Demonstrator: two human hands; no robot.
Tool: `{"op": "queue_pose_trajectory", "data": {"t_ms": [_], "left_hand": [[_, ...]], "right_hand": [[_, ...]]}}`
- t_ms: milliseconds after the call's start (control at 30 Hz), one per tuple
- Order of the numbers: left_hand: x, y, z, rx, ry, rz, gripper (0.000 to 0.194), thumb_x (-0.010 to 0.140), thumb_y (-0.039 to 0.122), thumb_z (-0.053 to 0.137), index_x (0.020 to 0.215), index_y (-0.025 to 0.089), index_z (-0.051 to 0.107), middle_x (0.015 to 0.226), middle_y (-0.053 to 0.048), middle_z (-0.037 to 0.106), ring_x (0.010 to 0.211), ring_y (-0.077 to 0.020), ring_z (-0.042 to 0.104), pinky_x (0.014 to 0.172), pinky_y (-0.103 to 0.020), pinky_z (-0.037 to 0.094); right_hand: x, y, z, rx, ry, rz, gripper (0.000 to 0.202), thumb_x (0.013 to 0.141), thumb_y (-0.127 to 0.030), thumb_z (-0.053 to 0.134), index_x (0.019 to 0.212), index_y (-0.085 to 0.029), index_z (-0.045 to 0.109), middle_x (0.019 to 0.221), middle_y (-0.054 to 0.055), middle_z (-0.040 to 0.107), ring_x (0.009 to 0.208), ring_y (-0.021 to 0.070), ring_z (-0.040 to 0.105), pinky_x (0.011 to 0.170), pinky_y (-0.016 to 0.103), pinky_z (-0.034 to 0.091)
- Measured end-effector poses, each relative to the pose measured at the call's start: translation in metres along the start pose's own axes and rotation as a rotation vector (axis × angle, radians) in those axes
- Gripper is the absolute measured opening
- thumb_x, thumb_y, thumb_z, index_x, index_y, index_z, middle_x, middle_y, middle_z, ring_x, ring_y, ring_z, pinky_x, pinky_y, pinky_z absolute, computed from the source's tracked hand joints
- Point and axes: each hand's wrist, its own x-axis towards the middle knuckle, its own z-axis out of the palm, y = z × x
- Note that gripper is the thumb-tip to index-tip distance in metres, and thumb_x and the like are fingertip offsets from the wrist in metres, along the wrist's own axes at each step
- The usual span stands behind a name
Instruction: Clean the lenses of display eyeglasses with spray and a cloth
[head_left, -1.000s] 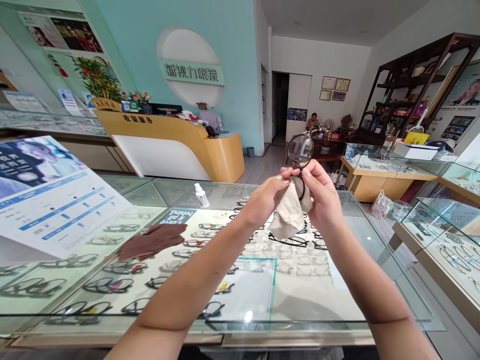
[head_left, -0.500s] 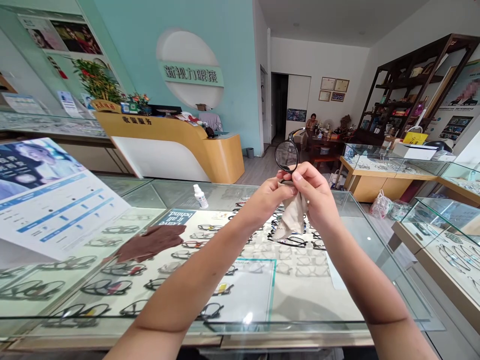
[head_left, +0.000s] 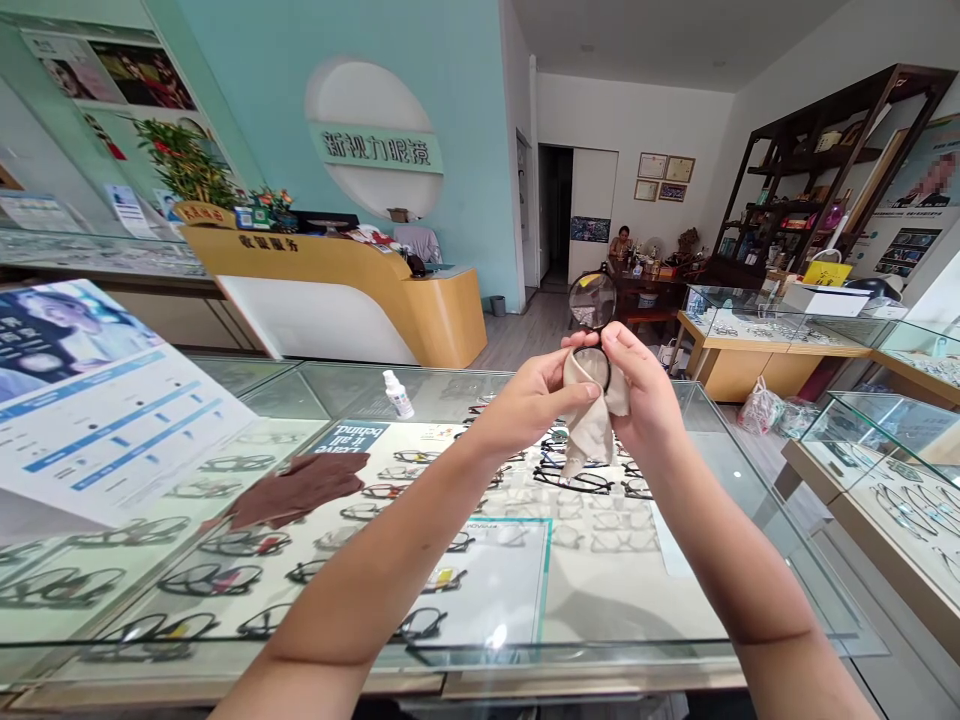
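Held up above the glass display case (head_left: 600, 610) is a pair of dark-rimmed glasses (head_left: 592, 300), with one round lens pointing upward. A beige cleaning cloth (head_left: 589, 430) wraps the lower lens and hangs down from it. My left hand (head_left: 544, 385) pinches the cloth against that lens, thumb in front. On the other side, my right hand (head_left: 637, 375) grips the frame near its middle, with the cloth's edge close to its fingers. The fingertips behind the cloth are hidden.
On the glass top stand a white spray bottle (head_left: 397, 395) and a folded calendar card (head_left: 112, 390); a brown cloth (head_left: 300, 488) lies nearby. Rows of glasses show inside the case. A seated person (head_left: 621, 243) is at a far table. More display cases (head_left: 780, 340) stand at right.
The glasses have turned, so the upper lens now faces me more and sits slightly right and lower. The cloth now covers the lower lens, with its rim showing.
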Motion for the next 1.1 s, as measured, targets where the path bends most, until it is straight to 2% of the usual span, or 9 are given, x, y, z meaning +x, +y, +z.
{"op": "queue_pose_trajectory", "data": {"t_ms": [100,200,367,467,633,700,867,933,1100], "left_hand": [[0.0,-0.001,0.0,-0.021,-0.024,0.05,0.048,0.078,0.051,0.091,0.103,0.015,0.071,0.087,-0.003,0.07,0.078,-0.0152,0.063,0.071,-0.025,0.052],[0.002,-0.006,0.002,-0.03,0.028,0.109,0.054,0.08,0.057,0.09,0.108,0.015,0.072,0.08,-0.001,0.067,0.072,-0.0135,0.06,0.067,-0.024,0.05],[0.004,-0.014,0.01,-0.028,0.208,0.184,0.052,0.075,0.057,0.094,0.095,0.016,0.07,0.078,0.001,0.066,0.069,-0.0118,0.059,0.063,-0.022,0.048],[0.003,-0.017,0.014,0.015,0.294,0.238,0.054,0.077,0.063,0.09,0.096,0.016,0.071,0.078,0.0,0.066,0.067,-0.0118,0.058,0.059,-0.021,0.046],[0.002,-0.018,0.012,0.102,0.347,0.319,0.06,0.084,0.076,0.076,0.092,0.016,0.074,0.09,-0.004,0.07,0.071,-0.0136,0.058,0.061,-0.024,0.047],[0.002,-0.015,0.007,0.154,0.295,0.294,0.063,0.086,0.079,0.072,0.094,0.016,0.076,0.092,-0.006,0.071,0.079,-0.0164,0.061,0.067,-0.025,0.05],[0.001,0.0,-0.011,0.15,-0.007,0.124,0.064,0.088,0.079,0.069,0.101,0.016,0.077,0.086,-0.007,0.07,0.087,-0.0216,0.065,0.078,-0.031,0.053],[0.0,0.006,-0.019,0.173,0.01,0.105,0.059,0.088,0.075,0.071,0.096,0.016,0.075,0.085,-0.007,0.07,0.084,-0.0208,0.064,0.077,-0.032,0.052],[0.0,0.014,-0.036,0.249,0.231,0.042,0.03,0.079,0.047,0.074,0.074,0.019,0.063,0.071,0.0,0.058,0.068,-0.0152,0.054,0.065,-0.027,0.045]], "right_hand": [[0.001,-0.002,-0.002,0.035,0.023,0.009,0.031,0.075,-0.042,0.089,0.081,-0.025,0.063,0.095,-0.001,0.08,0.082,0.0179,0.073,0.079,0.032,0.061],[0.001,0.002,0.0,0.078,0.024,-0.015,0.032,0.076,-0.041,0.089,0.081,-0.025,0.061,0.095,-0.002,0.079,0.083,0.0172,0.073,0.081,0.032,0.061],[-0.003,0.016,0.012,0.078,0.031,-0.073,0.035,0.081,-0.042,0.085,0.081,-0.027,0.053,0.092,-0.002,0.076,0.09,0.0177,0.073,0.088,0.032,0.061],[-0.006,0.022,0.017,0.045,0.055,-0.102,0.034,0.086,-0.044,0.08,0.082,-0.027,0.05,0.09,-0.002,0.072,0.096,0.0186,0.073,0.09,0.032,0.061],[-0.008,0.02,0.018,0.038,0.024,-0.105,0.037,0.085,-0.046,0.08,0.083,-0.028,0.049,0.099,0.0,0.076,0.106,0.0206,0.073,0.092,0.034,0.061],[-0.007,0.016,0.014,0.019,-0.004,-0.087,0.038,0.084,-0.048,0.082,0.083,-0.028,0.049,0.099,0.001,0.077,0.107,0.0215,0.074,0.091,0.034,0.061],[0.0,0.0,-0.002,-0.086,0.032,-0.113,0.036,0.084,-0.053,0.082,0.088,-0.026,0.059,0.105,0.003,0.079,0.098,0.0193,0.073,0.087,0.032,0.061],[0.003,-0.008,-0.009,-0.124,0.085,-0.146,0.035,0.085,-0.054,0.081,0.09,-0.025,0.062,0.107,0.003,0.079,0.098,0.0174,0.073,0.09,0.03,0.06],[0.008,-0.024,-0.022,-0.207,0.073,-0.158,0.036,0.086,-0.057,0.08,0.086,-0.025,0.062,0.095,0.002,0.077,0.097,0.0174,0.075,0.092,0.03,0.06]]}}
